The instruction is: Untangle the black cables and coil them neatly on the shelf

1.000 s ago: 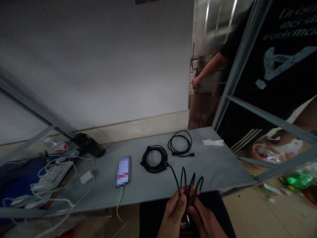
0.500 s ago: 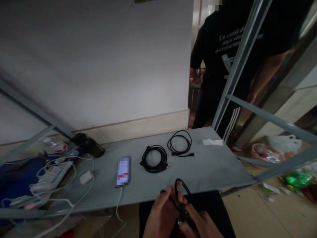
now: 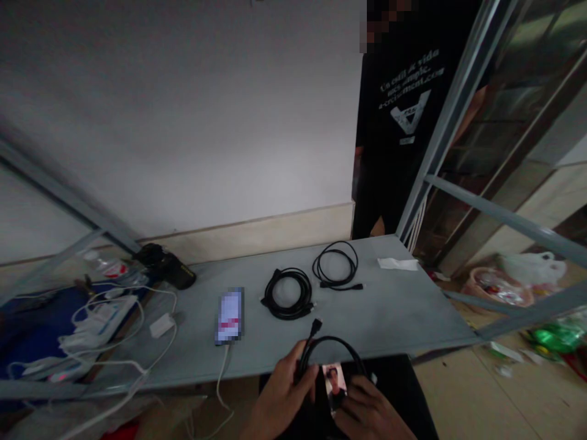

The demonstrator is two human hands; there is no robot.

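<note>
My left hand [image 3: 282, 397] is closed on a black cable [image 3: 332, 346] at the near edge of the grey table [image 3: 403, 311]. The cable arcs in a loop over to my right hand [image 3: 369, 412], and its plug end [image 3: 316, 325] sticks up toward the table. My right hand is closed around the loop's other side, next to a small card with a picture [image 3: 334, 384]. Two more black cables lie coiled on the table beyond: a thick coil [image 3: 288, 293] and a thinner coil [image 3: 337, 267].
A phone [image 3: 229, 316] on a white charging lead lies left of the coils. White cables and a power strip [image 3: 103, 321] crowd the table's left end by a dark object [image 3: 167, 269]. A person in a black shirt [image 3: 403, 110] stands behind the metal frame post [image 3: 440, 131]. White paper [image 3: 398, 264] lies at the right.
The cable in my hands has gone from bunched upright folds to one wider loop with the plug end free. The person at the back has stepped from the door toward the table.
</note>
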